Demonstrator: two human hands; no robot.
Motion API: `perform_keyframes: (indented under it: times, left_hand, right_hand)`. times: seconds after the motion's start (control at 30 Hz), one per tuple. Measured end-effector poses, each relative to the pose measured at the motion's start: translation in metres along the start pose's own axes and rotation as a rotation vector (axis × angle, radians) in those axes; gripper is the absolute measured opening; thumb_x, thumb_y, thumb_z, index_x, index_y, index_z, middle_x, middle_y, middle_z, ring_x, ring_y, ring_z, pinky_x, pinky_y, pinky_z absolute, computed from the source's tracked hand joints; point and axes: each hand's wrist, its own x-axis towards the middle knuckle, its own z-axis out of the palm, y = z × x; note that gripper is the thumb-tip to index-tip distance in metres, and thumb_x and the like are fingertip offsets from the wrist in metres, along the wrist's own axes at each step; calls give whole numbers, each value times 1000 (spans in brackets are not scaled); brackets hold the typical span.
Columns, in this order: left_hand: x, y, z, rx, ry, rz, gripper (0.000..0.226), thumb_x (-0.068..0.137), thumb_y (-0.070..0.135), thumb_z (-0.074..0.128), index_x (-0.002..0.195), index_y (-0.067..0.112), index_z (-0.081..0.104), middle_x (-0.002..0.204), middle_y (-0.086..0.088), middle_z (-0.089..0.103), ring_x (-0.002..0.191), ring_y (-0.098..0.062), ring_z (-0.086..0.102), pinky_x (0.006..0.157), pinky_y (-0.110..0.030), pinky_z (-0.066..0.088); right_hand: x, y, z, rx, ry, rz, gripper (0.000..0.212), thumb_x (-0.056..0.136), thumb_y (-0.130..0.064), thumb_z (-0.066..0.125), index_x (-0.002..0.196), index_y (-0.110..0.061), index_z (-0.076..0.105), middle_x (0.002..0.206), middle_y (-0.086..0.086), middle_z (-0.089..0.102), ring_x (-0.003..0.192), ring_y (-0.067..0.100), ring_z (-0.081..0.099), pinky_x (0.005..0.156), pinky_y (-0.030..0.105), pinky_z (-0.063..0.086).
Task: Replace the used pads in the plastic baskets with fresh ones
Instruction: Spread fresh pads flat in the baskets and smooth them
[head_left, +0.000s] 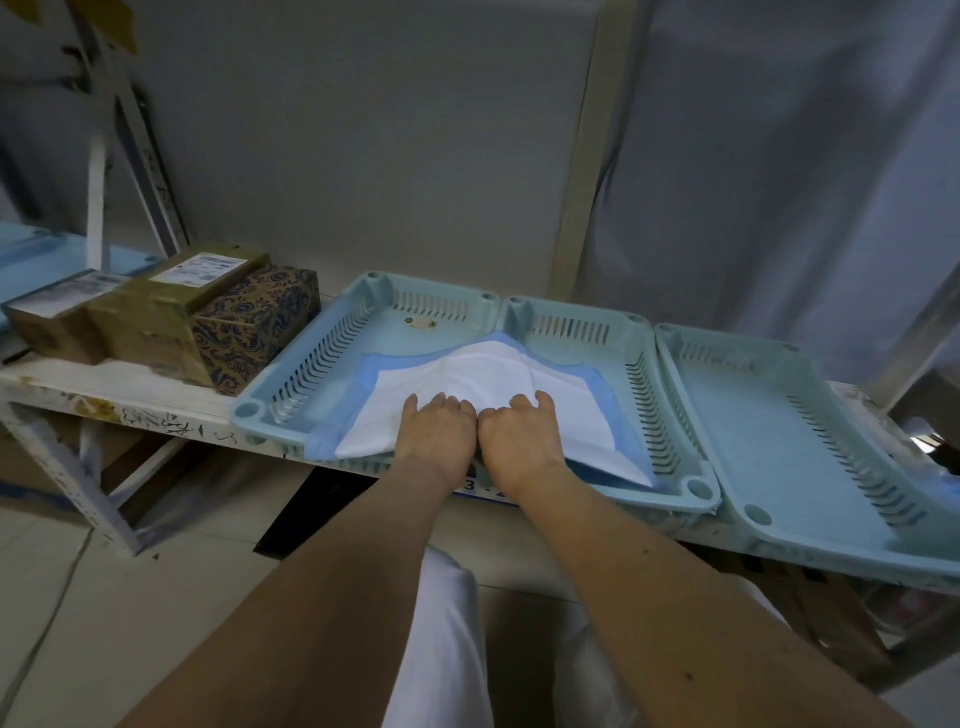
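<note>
Right now the person is mid-spread on a pad (467, 379), white with a blue border, draped across two baskets standing side by side on the shelf (119, 387). The pad covers much of the left basket (311, 353) and runs over the shared rim into the middle basket (670, 415), tented along a crease in the middle, so it sits flat in neither one. Both hands are on its near edge, touching each other: left hand (436, 431) with fingers curled over the pad, right hand (519, 436) likewise, thumb out to the side. Each grip looks closed on a fold of pad, though I can't see the fingertips well enough to say how firmly. A third basket (789, 421) on the right looks bare, no pad in it; whether it's already stripped or waiting I can't tell. Judging by how clean the pad looks, this is probably a fresh one being laid, not a used one coming out. The next move calls for pulling the hands apart to open the crease, then shifting the pad wholly into one basket and pressing its corners down inside the walls. Boxes (171, 317) sit left on the shelf, clear of the work.
</note>
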Motion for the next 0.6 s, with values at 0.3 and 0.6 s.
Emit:
perform_keyframes:
  times: [0.3, 0.6]
  left_hand:
    - [-2, -10, 9, 56, 21, -52, 60, 87, 11, 56, 140, 2, 30, 139, -11, 45, 133, -22, 37, 116, -38, 19]
    - [-9, -33, 12, 120, 30, -84, 66, 86, 8, 56, 143, -1, 23, 139, -14, 43, 131, -25, 39, 114, -36, 24]
  right_hand:
    - [0, -2, -3, -37, -11, -15, 23, 88, -16, 51, 110, -17, 58, 106, 1, 66, 110, 24, 54, 111, 43, 20]
    - [-3, -3, -6, -75, -30, 2, 28, 87, -13, 51, 115, -12, 55, 106, 4, 66, 107, 25, 56, 112, 44, 21]
